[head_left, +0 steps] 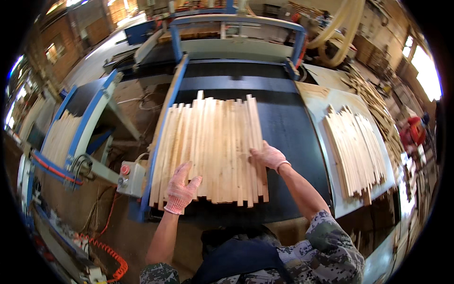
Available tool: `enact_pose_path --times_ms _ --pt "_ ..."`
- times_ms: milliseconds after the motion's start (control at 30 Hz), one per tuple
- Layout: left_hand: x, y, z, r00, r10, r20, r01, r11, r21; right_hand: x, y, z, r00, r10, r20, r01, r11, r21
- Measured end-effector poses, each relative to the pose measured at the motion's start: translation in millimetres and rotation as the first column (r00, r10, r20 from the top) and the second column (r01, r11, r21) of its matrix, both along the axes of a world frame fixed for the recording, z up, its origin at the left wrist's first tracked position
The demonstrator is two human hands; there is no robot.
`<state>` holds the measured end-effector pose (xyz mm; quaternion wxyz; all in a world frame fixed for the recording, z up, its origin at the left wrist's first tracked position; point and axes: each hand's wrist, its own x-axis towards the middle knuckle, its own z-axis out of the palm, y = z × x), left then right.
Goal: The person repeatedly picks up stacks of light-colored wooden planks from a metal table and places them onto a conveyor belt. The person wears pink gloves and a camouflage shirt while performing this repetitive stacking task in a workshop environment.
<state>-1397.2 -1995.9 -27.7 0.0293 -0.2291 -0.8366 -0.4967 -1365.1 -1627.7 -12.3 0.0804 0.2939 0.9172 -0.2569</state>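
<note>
Dark belt point(295, 146), wooden strips point(220, 151) lengthwise

Workshop interior. Brown brick-like wall point(97, 30) upper left, small bright window point(52, 53) set in it. Large white-glaring window point(425, 73) at right edge, strongest light there. Dull brown floor point(137, 232), dim lower left. Thick cream flexible ducts point(333, 26) upper right; stacked brown boxy pieces point(366, 49) beside them, exact kind unclear. Dark-blue boxy container point(139, 32) back left.
</note>
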Motion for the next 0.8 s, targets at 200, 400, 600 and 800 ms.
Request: enact_pose_path --times_ms 200,400,600,800 --pt "14.8 68.8 -7.8 0.973 -0.230 0.003 0.226 0.959 0.173 44.4 8.0 -8.0 0.997 0.004 -0.080 -0.020 0.978 -0.206" --pt "54.8 168.4 13.0 0.876 -0.467 0.119 0.417 0.858 0.300 136.2 33.0 4.1 0.973 -0.011 -0.232 -0.109 0.862 -0.495" --pt "118.2 279.5 34.1 0.726 -0.626 0.286 0.523 0.772 0.361 242.2 146.1 44.1 0.944 -0.127 -0.303 -0.075 0.815 -0.575" --pt "188.4 411.1 12.3 0.696 -0.655 0.295 0.576 0.754 0.316 329.0 347.6 64.1 0.820 -0.395 -0.415 0.225 0.888 -0.401"
